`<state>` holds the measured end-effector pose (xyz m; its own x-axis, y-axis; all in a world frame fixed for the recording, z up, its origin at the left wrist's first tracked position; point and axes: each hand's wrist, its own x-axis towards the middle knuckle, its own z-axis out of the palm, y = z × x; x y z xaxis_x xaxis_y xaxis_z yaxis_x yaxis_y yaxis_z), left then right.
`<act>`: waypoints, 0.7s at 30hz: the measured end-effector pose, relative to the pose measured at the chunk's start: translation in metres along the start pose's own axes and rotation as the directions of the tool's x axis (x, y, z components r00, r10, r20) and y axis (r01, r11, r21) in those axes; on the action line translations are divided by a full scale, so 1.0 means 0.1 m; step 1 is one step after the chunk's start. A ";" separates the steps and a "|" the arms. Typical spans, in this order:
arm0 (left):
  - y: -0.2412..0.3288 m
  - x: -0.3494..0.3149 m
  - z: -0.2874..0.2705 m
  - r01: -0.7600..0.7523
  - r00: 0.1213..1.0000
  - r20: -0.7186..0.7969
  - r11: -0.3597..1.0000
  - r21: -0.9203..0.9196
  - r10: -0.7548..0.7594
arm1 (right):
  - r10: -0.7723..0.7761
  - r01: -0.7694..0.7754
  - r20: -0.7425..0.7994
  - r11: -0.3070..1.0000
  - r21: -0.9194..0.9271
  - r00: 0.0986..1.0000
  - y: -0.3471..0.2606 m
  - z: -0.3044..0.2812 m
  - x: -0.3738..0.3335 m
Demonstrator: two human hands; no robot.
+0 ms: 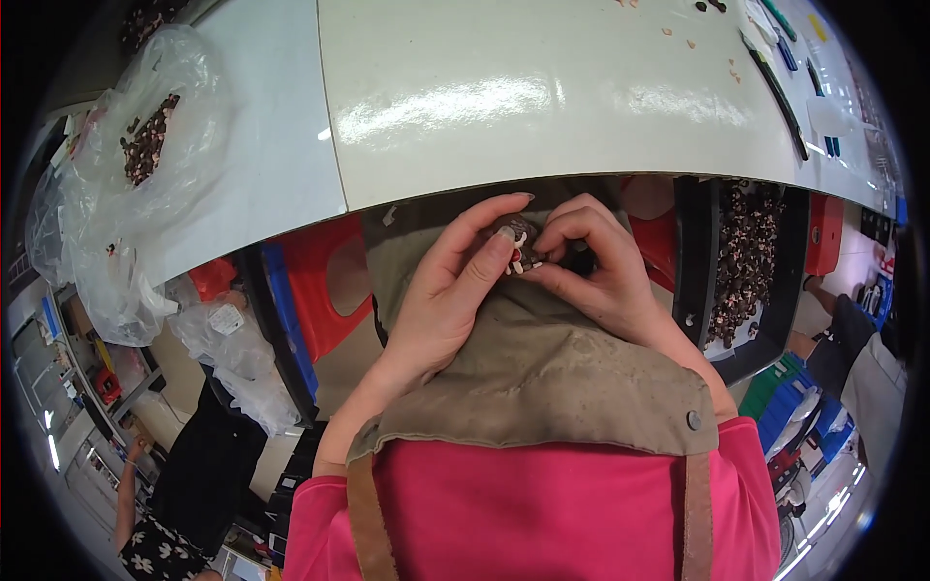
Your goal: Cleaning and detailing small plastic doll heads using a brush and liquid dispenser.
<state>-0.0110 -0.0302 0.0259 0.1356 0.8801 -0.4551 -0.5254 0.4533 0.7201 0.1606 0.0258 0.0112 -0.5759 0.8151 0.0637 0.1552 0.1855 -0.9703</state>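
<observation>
A small dark-brown figurine with white and red details is held in front of my apron, just below the table's near edge. My left hand is closed round it from the left, the thumb pressed on its upper part. From the other side my right hand pinches at its right edge with thumb and fingers. Those fingers hide part of the figurine. Something dark shows beneath the right palm, too shaded to make out.
A white table spans the front. An open drawer at my right holds many small brown and pink pieces. A clear plastic bag with similar pieces lies at the left. Pens lie far right. Another person is at lower left.
</observation>
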 end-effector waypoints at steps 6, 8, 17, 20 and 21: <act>0.02 0.04 0.01 0.001 1.000 -0.008 0.999 -0.044 -0.001 | 0.003 -0.003 -0.027 1.000 -0.012 1.000 0.00 0.00 0.03; 0.02 0.03 -0.02 0.007 1.000 -0.023 0.999 -0.042 -0.008 | 0.015 -0.015 -0.026 1.000 0.009 1.000 0.00 0.02 0.05; -0.04 -0.07 -0.18 -0.093 0.988 0.110 0.985 -0.147 0.110 | 0.029 -0.036 -0.071 0.995 -0.095 0.997 -0.09 0.25 0.01; -0.13 -0.08 -0.05 -0.241 0.968 0.041 0.960 -0.145 0.249 | 0.020 -0.019 -0.038 1.000 0.020 0.999 0.12 0.11 -0.18; -0.18 -0.12 0.01 -0.188 0.978 0.055 0.962 -0.198 0.202 | -0.005 0.005 0.009 0.999 0.039 1.000 0.13 0.10 -0.24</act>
<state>-0.0021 -0.0492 0.0188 0.0727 0.9599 -0.2708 -0.6973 0.2430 0.6743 0.1689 0.0032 -0.0051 -0.5842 0.8089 0.0664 0.1207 0.1676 -0.9784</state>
